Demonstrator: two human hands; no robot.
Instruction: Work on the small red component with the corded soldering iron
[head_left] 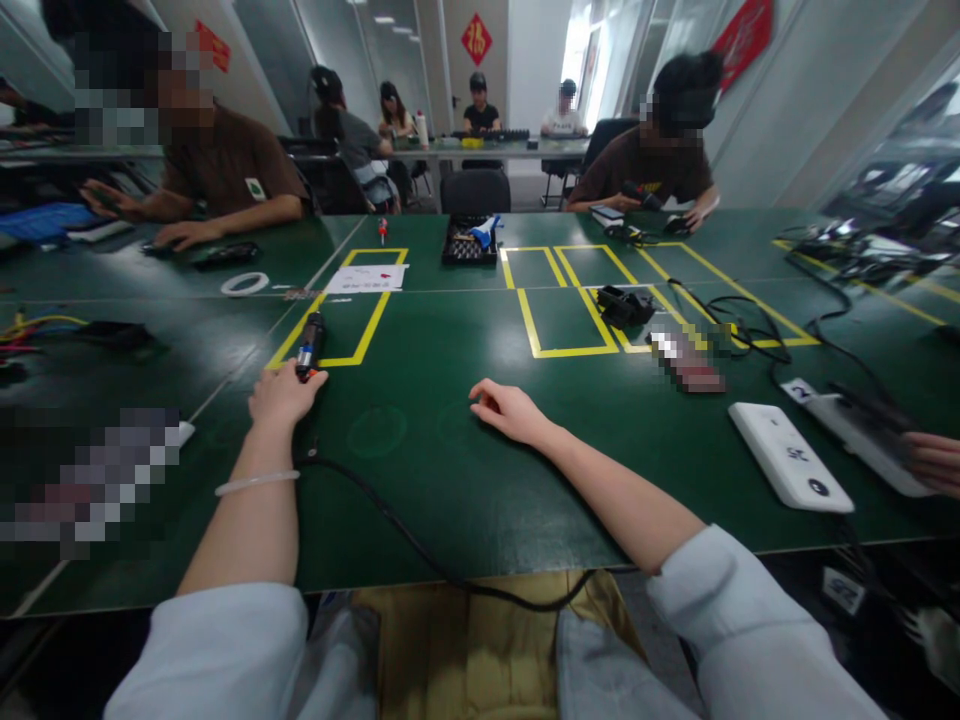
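Note:
My left hand (287, 392) lies on the green table at the left, its fingers closed around the near end of a black electric screwdriver (310, 340). The tool is cylindrical, with a blue label band and a bit of orange by my fingers, and it points away from me. My right hand (510, 409) rests on the table right of centre. Its fingers are loosely curled, and I see nothing in them. A black cable (375, 495) runs from beside my left wrist over the table's front edge.
Yellow tape outlines (574, 352) mark the table. A paper sheet (367, 278), tape roll (244, 285) and black organiser box (469, 240) lie farther back. Right are a black device (624, 306), white power bank (789, 457) and tangled cables. Co-workers sit around; one's hand (934, 462) is at right.

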